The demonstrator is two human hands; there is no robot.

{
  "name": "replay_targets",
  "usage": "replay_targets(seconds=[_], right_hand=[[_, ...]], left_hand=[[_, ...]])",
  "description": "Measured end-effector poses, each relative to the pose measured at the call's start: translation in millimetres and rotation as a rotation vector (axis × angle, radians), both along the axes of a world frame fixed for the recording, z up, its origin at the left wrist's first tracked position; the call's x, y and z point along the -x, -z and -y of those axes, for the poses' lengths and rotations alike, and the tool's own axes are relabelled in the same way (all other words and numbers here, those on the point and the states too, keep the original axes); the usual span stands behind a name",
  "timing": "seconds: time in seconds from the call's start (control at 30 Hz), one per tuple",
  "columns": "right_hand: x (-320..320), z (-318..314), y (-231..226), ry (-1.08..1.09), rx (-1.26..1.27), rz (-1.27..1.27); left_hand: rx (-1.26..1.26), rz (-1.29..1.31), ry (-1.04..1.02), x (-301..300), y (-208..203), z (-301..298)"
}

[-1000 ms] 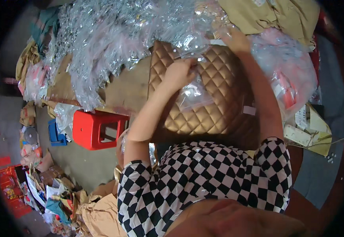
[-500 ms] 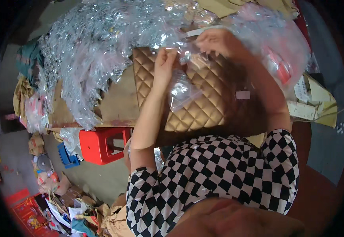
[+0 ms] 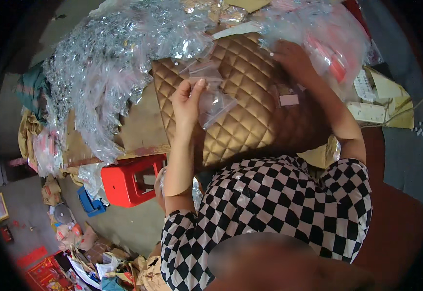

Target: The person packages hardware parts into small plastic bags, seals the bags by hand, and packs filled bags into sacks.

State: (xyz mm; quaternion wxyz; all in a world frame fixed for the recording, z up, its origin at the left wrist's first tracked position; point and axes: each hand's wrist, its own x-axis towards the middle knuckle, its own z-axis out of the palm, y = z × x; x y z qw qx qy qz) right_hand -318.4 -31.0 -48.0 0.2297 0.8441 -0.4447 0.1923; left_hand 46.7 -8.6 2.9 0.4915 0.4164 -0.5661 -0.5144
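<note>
My left hand (image 3: 187, 104) is closed in a pinch on a small clear plastic bag (image 3: 205, 72), held above a brown-gold quilted cover (image 3: 243, 128). Another clear zip bag (image 3: 216, 107) lies just right of that wrist. My right hand (image 3: 293, 59) reaches over the far right part of the cover, beside a heap of clear and pink plastic bags (image 3: 335, 29). Its fingers are in shadow and point away, so their grip is unclear. A small clear packet with a pale pink card (image 3: 289, 99) rests on the cover nearer to me.
A big heap of shiny clear packets (image 3: 109, 63) covers the left of the wooden table (image 3: 143, 128) and hangs over its front edge. Below are a red plastic stool (image 3: 129, 184) and a blue one (image 3: 91, 201). Cardboard pieces (image 3: 391, 99) sit at the right.
My hands have moved apart. The left has come slightly nearer and left with the bag; the right has gone toward the pink bags. The whole view has shifted a little.
</note>
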Motion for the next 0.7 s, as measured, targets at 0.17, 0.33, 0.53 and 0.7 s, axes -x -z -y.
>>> replay_targets(seconds=[0.17,0.33,0.53,0.7], right_hand=[[-28,-31,-66,0.184,-0.608,0.438],[-18,-61,-67,-0.066,-0.925,0.417],[-18,-73,-32,-0.034,-0.533,0.106],[-92,-70,-92,0.212,-0.712,0.645]], left_hand=[[0.033,-0.012,-0.049,-2,8,-11],[-0.050,0.041,-0.020,-10,17,-21],[0.149,0.327,0.117,-4,-5,-39],[0.650,0.514,0.108,3,-33,-42]])
